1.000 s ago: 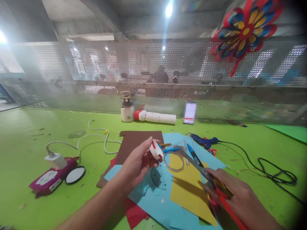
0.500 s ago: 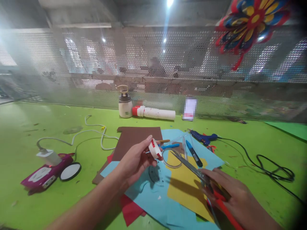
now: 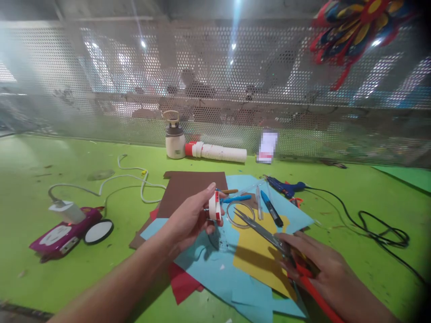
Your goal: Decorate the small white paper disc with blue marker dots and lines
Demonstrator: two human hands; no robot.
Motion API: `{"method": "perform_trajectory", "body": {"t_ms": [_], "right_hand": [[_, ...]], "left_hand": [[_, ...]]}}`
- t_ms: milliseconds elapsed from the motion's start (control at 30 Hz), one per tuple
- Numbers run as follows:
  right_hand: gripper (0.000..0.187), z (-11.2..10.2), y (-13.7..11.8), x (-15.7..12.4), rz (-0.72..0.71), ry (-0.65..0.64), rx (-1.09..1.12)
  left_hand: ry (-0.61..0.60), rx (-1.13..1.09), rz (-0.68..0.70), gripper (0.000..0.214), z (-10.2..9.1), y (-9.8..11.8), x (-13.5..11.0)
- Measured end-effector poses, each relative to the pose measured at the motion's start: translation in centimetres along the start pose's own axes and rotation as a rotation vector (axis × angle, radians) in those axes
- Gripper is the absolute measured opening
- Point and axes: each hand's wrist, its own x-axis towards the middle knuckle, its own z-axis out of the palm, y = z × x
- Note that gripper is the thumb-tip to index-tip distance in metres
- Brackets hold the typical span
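My left hand is closed around a short white ring with red patches, pinched between thumb and fingers. In my right hand is a pair of scissors with red handles, the blades pointing up and left. Their tips are over a clear, grey-rimmed ring like a tape roll, apart from the white ring. Beneath the hands lie a yellow sheet and light blue paper. A clear plastic piece with markings is partly shaded under my left hand.
A blue glue gun, a blue marker and brown card lie ahead. To the left is a purple power strip with a white cable. A sprayer bottle and a stack of white cups stand by the mesh.
My left hand has turned the white ring more upright. The scissors have shifted slightly left in my right hand. The whole view has tilted down a little.
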Motion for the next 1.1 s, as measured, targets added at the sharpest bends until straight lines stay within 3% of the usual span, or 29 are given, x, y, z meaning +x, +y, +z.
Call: {"method": "perform_trajectory", "body": {"t_ms": [233, 367, 533, 800, 1100], "right_hand": [[0.031, 0.1, 0.2, -0.1, -0.033, 0.039, 0.0], [0.03, 0.0, 0.4, -0.1, 0.024, 0.068, 0.009], [0.03, 0.1, 0.8, 0.2, 0.085, 0.15, -0.031], [0.025, 0.2, 0.6, 0.6, 0.164, 0.084, 0.031], [0.024, 0.3, 0.7, 0.4, 0.136, 0.051, 0.041]], "left_hand": [[-0.006, -0.032, 0.054, 0.038, 0.2, 0.0, 0.0], [-0.009, -0.093, 0.098, 0.028, 0.3, 0.4, -0.4], [0.013, -0.229, 0.126, 0.031, 0.3, 0.7, -0.8], [-0.076, -0.288, 0.183, 0.048, 0.2, 0.9, -0.8], [-0.125, -0.333, 0.182, 0.056, 0.1, 0.9, -0.8]]}}
